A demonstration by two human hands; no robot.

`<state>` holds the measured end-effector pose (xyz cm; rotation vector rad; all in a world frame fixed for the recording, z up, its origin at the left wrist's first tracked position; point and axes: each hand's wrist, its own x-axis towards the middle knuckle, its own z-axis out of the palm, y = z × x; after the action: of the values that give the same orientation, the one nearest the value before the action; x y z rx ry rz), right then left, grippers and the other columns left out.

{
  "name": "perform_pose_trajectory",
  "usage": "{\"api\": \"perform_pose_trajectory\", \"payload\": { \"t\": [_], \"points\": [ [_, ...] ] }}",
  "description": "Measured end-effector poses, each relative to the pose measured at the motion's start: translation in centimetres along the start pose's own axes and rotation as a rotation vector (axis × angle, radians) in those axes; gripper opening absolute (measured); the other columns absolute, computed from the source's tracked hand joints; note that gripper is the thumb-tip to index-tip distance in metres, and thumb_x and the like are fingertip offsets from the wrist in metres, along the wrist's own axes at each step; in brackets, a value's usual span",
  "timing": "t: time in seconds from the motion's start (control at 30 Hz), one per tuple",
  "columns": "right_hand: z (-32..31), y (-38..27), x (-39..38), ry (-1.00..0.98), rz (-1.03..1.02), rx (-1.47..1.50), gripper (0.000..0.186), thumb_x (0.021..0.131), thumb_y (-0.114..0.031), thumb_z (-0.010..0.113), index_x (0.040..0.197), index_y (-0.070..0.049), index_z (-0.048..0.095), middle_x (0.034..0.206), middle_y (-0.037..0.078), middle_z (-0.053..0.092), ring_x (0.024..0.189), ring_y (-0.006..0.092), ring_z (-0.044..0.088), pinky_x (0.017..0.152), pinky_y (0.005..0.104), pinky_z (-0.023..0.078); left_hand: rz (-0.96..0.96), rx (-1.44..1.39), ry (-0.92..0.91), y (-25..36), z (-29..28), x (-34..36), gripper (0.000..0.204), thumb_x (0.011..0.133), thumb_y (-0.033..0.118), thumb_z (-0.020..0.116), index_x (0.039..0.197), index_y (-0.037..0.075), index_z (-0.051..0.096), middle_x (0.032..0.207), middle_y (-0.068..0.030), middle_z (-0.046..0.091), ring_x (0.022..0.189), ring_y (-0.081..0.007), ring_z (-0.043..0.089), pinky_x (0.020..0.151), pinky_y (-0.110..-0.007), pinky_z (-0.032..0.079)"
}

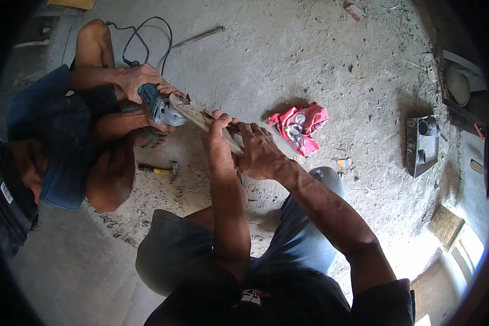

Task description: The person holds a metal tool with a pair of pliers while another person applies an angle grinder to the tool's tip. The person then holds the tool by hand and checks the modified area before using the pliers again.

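A length of wood [196, 116] slants from the upper left down to my hands. My left hand [220, 133] is wrapped round its near part, thumb on top. Close beside it, my right hand [259, 150] grips the same piece, fingers bent over it and partly hidden. At the far end of the wood, a co-worker seated on the left holds a teal angle grinder [153, 104] with both hands. The grinder's grey guard [171, 116] is right at the wood's end; whether the disc touches it I cannot tell.
A black cord loops behind the grinder. A yellow-handled hammer [158, 170] lies near the co-worker's foot. Right of my hands is a crumpled red cloth [299, 127]. A dark tray [422, 145] with black pipe pieces stands farther right. A thin rod [199, 36] lies on the rough concrete floor.
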<state>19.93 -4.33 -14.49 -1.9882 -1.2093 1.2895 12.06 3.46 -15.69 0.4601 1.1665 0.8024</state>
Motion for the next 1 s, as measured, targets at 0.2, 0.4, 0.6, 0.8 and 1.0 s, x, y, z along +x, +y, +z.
{"api": "perform_pose_trajectory", "payload": {
  "t": [0.2, 0.4, 0.6, 0.8, 1.0],
  "points": [
    [0.1, 0.4, -0.2, -0.022, -0.033, 0.04, 0.074, 0.084, -0.027, 0.067, 0.143, 0.003, 0.034, 0.131, 0.031, 0.048, 0.127, 0.0456, 0.045, 0.108, 0.0495, 0.039, 0.062, -0.02, -0.024, -0.4, -0.4, 0.4, 0.037, 0.077, 0.006, 0.063, 0.112, 0.0, 0.053, 0.091, -0.007, 0.054, 0.082, -0.0198, 0.057, 0.078, -0.034, 0.049],
    [0.9, 0.6, 0.1, 0.008, 0.018, 0.05, 0.067, 0.083, -0.023, 0.068, 0.135, 0.007, 0.039, 0.124, 0.033, 0.051, 0.12, 0.0472, 0.049, 0.101, 0.0506, 0.044, 0.016, -0.007, -0.017, -0.8, -0.5, 0.3, 0.034, 0.077, 0.007, 0.062, 0.109, 0.001, 0.054, 0.091, -0.0074, 0.054, 0.082, -0.0192, 0.056, 0.076, -0.034, 0.049],
    [1.1, 0.3, -0.1, 0.087, -0.105, 0.011, 0.063, 0.082, -0.017, 0.067, 0.132, 0.009, 0.041, 0.121, 0.034, 0.053, 0.114, 0.0487, 0.052, 0.096, 0.052, 0.045, 0.064, -0.039, -0.116, -1.0, -1.3, 0.7, 0.029, 0.077, 0.007, 0.061, 0.105, 0.001, 0.054, 0.087, -0.0063, 0.053, 0.078, -0.0181, 0.055, 0.075, -0.034, 0.049],
    [0.4, 0.2, 0.4, -0.075, 0.026, 0.04, 0.075, 0.084, -0.03, 0.063, 0.142, 0.007, 0.033, 0.135, 0.03, 0.045, 0.125, 0.0451, 0.046, 0.109, 0.0485, 0.038, 0.066, -0.055, -0.105, -1.1, -1.3, 0.8, 0.03, 0.079, 0.009, 0.064, 0.106, 0.0, 0.055, 0.088, -0.0054, 0.055, 0.078, -0.0167, 0.055, 0.075, -0.033, 0.048],
    [0.7, 0.9, 0.6, -0.059, -0.009, -0.056, 0.077, 0.083, -0.03, 0.064, 0.141, 0.008, 0.03, 0.133, 0.031, 0.046, 0.125, 0.0435, 0.047, 0.108, 0.0476, 0.039, 0.01, 0.027, 0.027, -0.3, 0.3, 0.0, 0.038, 0.08, 0.022, 0.077, 0.107, 0.001, 0.061, 0.091, -0.0041, 0.057, 0.077, -0.014, 0.054, 0.076, -0.031, 0.045]
  ]
}}
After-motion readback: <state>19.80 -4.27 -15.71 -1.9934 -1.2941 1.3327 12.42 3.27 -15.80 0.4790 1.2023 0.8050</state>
